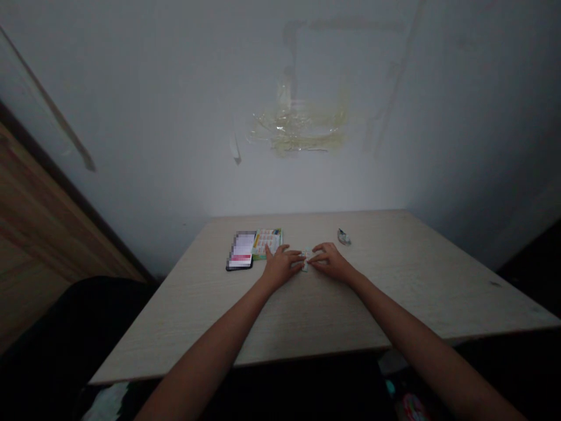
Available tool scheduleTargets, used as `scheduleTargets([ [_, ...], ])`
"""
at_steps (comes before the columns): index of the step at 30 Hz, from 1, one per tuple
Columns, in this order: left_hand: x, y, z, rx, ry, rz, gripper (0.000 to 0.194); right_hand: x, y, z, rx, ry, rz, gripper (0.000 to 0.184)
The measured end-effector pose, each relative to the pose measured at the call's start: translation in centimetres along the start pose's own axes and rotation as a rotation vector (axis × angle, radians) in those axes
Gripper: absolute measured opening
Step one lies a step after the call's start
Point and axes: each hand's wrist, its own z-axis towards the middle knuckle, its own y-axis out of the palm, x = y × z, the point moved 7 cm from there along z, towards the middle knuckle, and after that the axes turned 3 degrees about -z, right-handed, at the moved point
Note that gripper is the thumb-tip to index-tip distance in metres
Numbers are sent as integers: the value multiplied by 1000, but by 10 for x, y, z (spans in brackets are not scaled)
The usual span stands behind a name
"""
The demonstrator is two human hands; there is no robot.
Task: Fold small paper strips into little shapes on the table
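Observation:
A small, flat, whitish strip-like piece lies on the table between my two hands; its exact kind is too small to make out. My left hand reaches it from the left, palm down, with stretched fingers, fingertips at its left edge and thumb apart. From the right, my right hand brings its fingertips to the piece, fingers apart and slightly bent. The fingers cover part of the piece. Just behind my left hand lies a flat green-edged box with a printed top.
A phone with a lit, partly blurred screen lies at the left, against the box. A small crumpled wrapper sits behind my right hand. The pale wooden table meets a wall with old tape marks.

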Motion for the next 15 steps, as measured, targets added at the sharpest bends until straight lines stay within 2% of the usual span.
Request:
scheduleTargets([
  [7, -2, 3, 2, -41, -46, -47, 28, 17, 7, 4, -3, 110, -42, 13],
  [15, -3, 3, 4, -43, -65, -54, 27, 29, 11, 9, -4, 173, -83, 17],
])
